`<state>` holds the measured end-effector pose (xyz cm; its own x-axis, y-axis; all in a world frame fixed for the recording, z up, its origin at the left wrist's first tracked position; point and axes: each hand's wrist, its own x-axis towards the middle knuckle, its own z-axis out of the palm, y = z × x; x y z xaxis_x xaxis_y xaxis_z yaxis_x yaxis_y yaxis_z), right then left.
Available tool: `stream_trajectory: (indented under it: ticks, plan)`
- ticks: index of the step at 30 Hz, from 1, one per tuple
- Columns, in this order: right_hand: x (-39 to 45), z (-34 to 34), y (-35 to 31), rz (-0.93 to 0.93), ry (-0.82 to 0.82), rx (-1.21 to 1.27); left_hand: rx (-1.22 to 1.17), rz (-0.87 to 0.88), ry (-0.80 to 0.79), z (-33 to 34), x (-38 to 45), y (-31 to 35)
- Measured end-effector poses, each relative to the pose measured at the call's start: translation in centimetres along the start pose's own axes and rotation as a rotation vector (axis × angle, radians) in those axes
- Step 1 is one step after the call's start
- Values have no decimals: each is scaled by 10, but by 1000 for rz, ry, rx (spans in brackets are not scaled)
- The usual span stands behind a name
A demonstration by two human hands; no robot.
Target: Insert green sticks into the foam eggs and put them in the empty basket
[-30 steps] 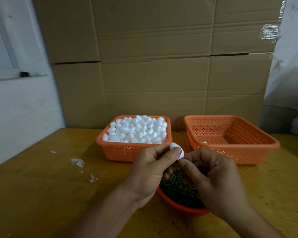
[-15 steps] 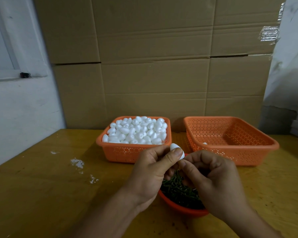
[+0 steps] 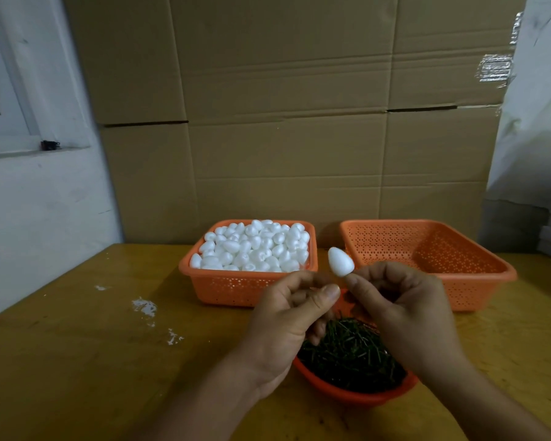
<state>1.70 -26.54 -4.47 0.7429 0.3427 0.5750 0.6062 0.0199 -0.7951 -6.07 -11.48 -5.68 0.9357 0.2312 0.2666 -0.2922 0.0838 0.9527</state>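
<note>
One white foam egg (image 3: 340,261) stands just above the fingertips of my right hand (image 3: 404,313), which pinches below it; the green stick itself is hidden by the fingers. My left hand (image 3: 287,323) is beside it with fingers curled and thumb against the index finger, with nothing visible in it. Under both hands an orange bowl (image 3: 347,397) holds a heap of green sticks (image 3: 350,354). Behind on the left, an orange basket (image 3: 236,291) is full of foam eggs. The other orange basket (image 3: 477,291) at the right shows only its bare perforated inside.
Cardboard boxes (image 3: 283,138) form a wall right behind the baskets. A white wall (image 3: 45,218) runs along the left of the wooden table (image 3: 77,361). White foam crumbs (image 3: 145,307) lie on the table's left part. A wrapped white stack (image 3: 535,154) stands at the right.
The egg passed from my left thumb and finger to above my right fingertips and rose a little. My left hand let go of it and drew slightly back.
</note>
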Motion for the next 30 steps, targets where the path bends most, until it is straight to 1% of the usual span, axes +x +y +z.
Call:
stream_trajectory:
  ticks: [4,7,9,13,18,23,30]
  plan:
    - [34,-14,18,5,164,-148,82,-4,12,-2,0,-7]
    - [66,-25,35,92,245,-253,123,0,1,0,-1,-11]
    - [87,-31,44,190,245,-310,143,1,-2,1,-2,-13]
    - [117,-40,61,402,115,-530,166,4,-15,2,-2,-14]
    - [135,-41,85,558,26,-736,185,3,-27,1,-3,-14]
    - [143,-36,98,621,-94,-913,182,4,-27,2,-4,-12]
    - [154,-36,111,678,-218,-947,213,7,-10,4,-4,-11]
